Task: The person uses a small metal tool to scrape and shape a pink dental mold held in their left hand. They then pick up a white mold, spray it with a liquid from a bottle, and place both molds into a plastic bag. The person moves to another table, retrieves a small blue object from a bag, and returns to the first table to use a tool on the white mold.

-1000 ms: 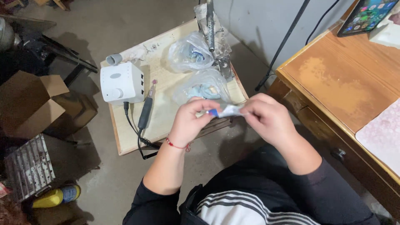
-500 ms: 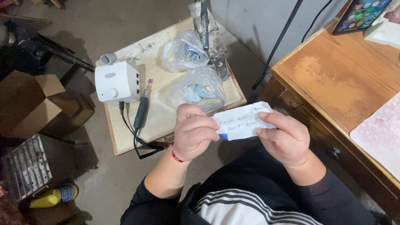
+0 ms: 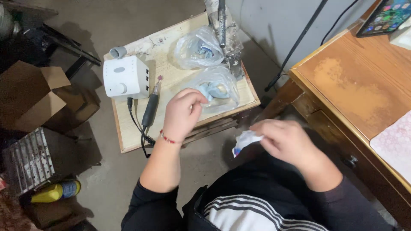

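Observation:
My right hand [image 3: 286, 143] is closed on a crumpled white paper wrapper [image 3: 244, 141] with a blue edge, low over my lap. My left hand [image 3: 183, 113] reaches out over the small wooden table [image 3: 128, 137], its fingers curled at the nearer clear plastic bag [image 3: 216, 87] of pale blue and tan parts. Whether it grips the bag I cannot tell. A red string bracelet circles that wrist.
On the table stand a white control box [image 3: 125, 77], a black handpiece [image 3: 150, 109] on a cord, a second plastic bag [image 3: 199, 47] and a metal clamp stand [image 3: 222, 25]. A wooden desk [image 3: 359, 94] with a tablet [image 3: 385, 17] is at the right; cardboard boxes [image 3: 38, 98] at the left.
Both hands held the white wrapper spread between them. Now my left hand has let go and reached to the bag on the table, while my right hand has crumpled the wrapper and lowered it.

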